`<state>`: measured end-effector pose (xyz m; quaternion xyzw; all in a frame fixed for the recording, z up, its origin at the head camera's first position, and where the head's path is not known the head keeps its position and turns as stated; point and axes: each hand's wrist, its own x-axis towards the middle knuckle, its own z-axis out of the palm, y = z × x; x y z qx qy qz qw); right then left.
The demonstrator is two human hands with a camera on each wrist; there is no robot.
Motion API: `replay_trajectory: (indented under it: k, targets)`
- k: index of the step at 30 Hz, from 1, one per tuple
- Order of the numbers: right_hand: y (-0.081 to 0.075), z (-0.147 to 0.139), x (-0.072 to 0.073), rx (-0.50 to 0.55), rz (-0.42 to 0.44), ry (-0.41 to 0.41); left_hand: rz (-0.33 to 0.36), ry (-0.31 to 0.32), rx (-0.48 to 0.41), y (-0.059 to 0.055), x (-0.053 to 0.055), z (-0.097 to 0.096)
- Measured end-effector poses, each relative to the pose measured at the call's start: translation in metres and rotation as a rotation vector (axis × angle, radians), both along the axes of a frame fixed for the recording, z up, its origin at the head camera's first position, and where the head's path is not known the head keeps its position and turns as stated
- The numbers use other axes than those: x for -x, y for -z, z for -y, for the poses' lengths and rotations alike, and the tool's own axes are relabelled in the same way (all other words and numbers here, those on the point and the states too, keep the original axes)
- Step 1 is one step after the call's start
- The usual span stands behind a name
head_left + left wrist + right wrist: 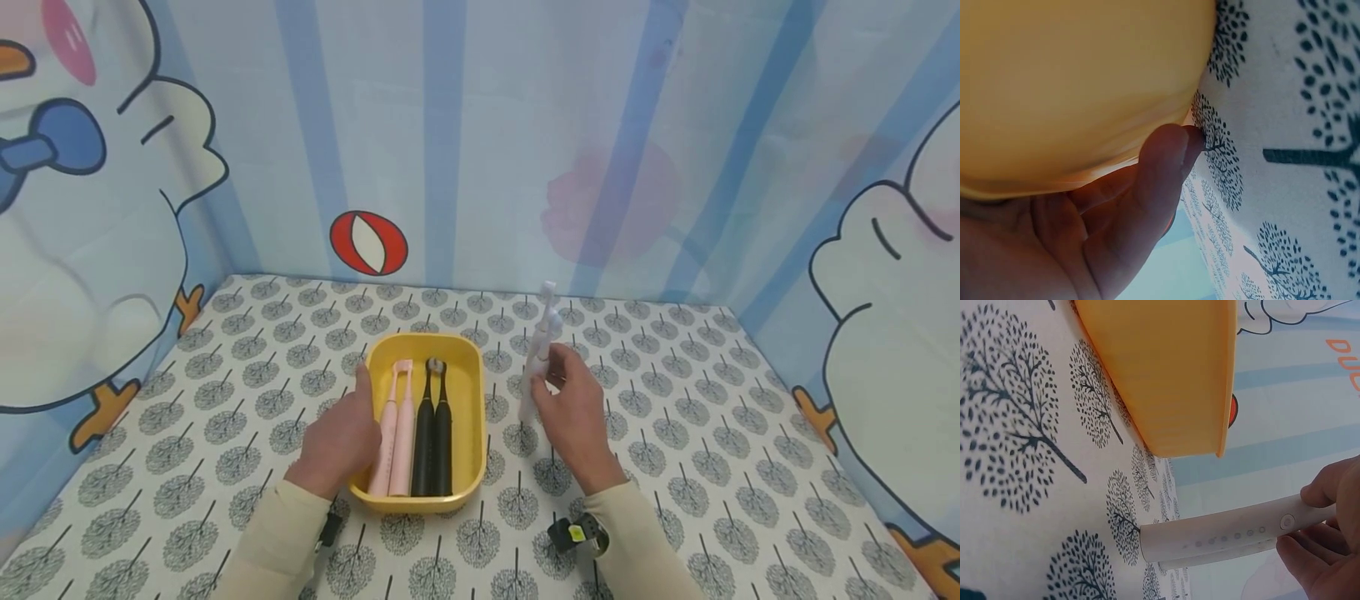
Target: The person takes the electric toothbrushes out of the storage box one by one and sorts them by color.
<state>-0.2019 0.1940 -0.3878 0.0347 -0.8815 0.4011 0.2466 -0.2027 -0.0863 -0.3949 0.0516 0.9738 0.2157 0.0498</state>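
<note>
A yellow plastic bin point(470, 433) stands on the cloth-covered table. In it lie two pink electric toothbrushes point(402, 437) on the left and two black electric toothbrushes point(442, 442) beside them, heads pointing away from me. My left hand point(341, 437) holds the bin's left side, its fingers point(1154, 169) against the outer wall in the left wrist view. To the right of the bin, my right hand point(573, 404) pinches white electric toothbrushes point(538, 354), two handles side by side in the right wrist view. They are held upright, heads up; whether their bases touch the cloth I cannot tell.
The tablecloth point(247, 425) carries a dark tree print. A cartoon-printed curtain point(495, 150) with blue stripes encloses the back and both sides of the table. A dark strap device point(577, 532) sits on my right wrist.
</note>
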Motion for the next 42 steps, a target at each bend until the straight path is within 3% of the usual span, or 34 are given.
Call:
replay_trajectory:
  k: [8, 18, 28, 36, 42]
  targets:
    - [-0.002, 0.000, -0.005, 0.014, 0.012, 0.010, -0.003, -0.001, 0.013, 0.003, 0.001, 0.001]
    - [-0.021, 0.000, -0.020, 0.055, -0.003, 0.053, 0.014, -0.003, 0.018, 0.000, 0.003, 0.001]
    - [-0.028, -0.001, -0.033, 0.044, -0.114, 0.089, 0.023, -0.006, 0.017, 0.000, 0.003, 0.001]
    - [-0.039, 0.014, -0.040, 0.011, -0.207, 0.010, 0.038, -0.018, 0.013, -0.001, 0.003, 0.000]
    - [-0.044, 0.027, -0.035, 0.023, -0.156, -0.069, 0.040, -0.025, 0.022, -0.002, 0.003, -0.001]
